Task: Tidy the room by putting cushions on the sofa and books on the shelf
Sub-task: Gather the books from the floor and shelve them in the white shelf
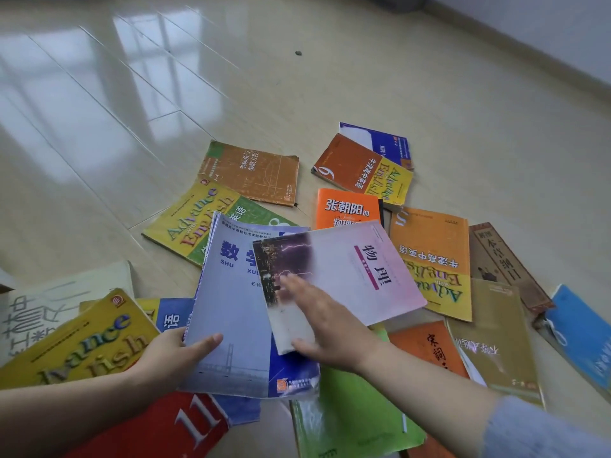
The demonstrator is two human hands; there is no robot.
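Observation:
Several textbooks lie scattered on the tiled floor (231,77). My left hand (172,355) grips the left edge of a pale blue maths book (231,319), thumb on its cover, and holds it a little above the pile. A pink physics book (350,269) lies on top of the blue one. My right hand (324,322) rests on the pink book's lower left part, fingers straight and thumb at its bottom edge. No cushions, sofa or shelf are in view.
Around the held books lie a yellow-green English book (195,223), a brown-orange book (254,173), an orange one (347,209), a green one (353,414) and a red one (165,428). A wall (545,34) runs along the upper right. Bare floor stretches to the upper left.

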